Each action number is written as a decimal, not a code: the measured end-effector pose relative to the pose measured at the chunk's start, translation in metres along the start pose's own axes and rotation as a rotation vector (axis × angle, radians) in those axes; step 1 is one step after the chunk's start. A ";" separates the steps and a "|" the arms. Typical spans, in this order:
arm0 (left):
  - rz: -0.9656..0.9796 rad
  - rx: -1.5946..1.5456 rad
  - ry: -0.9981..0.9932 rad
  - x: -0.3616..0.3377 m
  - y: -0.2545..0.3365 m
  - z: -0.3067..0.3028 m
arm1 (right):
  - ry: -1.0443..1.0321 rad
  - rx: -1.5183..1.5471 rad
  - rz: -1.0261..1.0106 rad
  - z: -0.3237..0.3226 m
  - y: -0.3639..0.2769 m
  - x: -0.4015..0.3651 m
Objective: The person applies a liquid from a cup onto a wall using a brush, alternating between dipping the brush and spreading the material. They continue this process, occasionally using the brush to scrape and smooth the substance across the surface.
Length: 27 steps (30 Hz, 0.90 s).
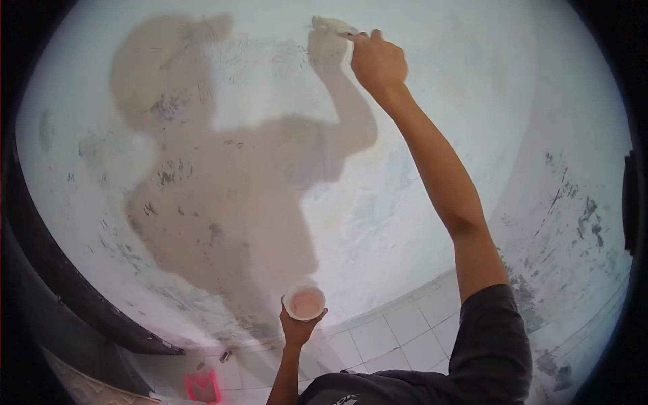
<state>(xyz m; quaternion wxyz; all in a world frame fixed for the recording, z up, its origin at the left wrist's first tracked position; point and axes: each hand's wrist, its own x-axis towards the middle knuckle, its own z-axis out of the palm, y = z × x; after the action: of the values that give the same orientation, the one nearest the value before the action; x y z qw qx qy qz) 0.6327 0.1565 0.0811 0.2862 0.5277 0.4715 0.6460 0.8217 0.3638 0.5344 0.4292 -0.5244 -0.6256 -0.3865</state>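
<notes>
High on the white wall (405, 216), my right hand (381, 64) is closed around the handle of a paintbrush (335, 27). The pale bristles point left and appear to touch the wall. Low in front of my body, my left hand (299, 331) grips a small white tub (289, 297) from below and at its sides. Its round opening faces up, and a pale pinkish layer shows inside, perhaps paint. A large shadow of my head, cap and arm falls across the wall.
Dark scuffs and worn patches mark the wall, also on the adjoining wall (567, 223) at right. Below lies a white tiled floor (374, 337) with a bright pink object (214, 386) and a small dark item (225, 356). A dark frame (81, 297) edges the left side.
</notes>
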 end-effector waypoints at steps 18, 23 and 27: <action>-0.066 0.009 -0.097 -0.013 -0.026 -0.020 | -0.364 -0.152 -0.065 -0.041 -0.008 0.016; -0.072 0.008 -0.116 -0.017 -0.021 -0.012 | -0.196 -0.136 0.020 -0.029 -0.013 0.052; -0.057 0.020 -0.109 -0.022 -0.019 -0.008 | -0.098 -0.060 0.016 -0.035 0.001 0.067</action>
<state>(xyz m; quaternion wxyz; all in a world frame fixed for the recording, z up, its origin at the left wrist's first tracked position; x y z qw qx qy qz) 0.6283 0.1426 0.0548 0.3243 0.5512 0.4764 0.6034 0.8222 0.3534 0.6093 0.3851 -0.5605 -0.6297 -0.3755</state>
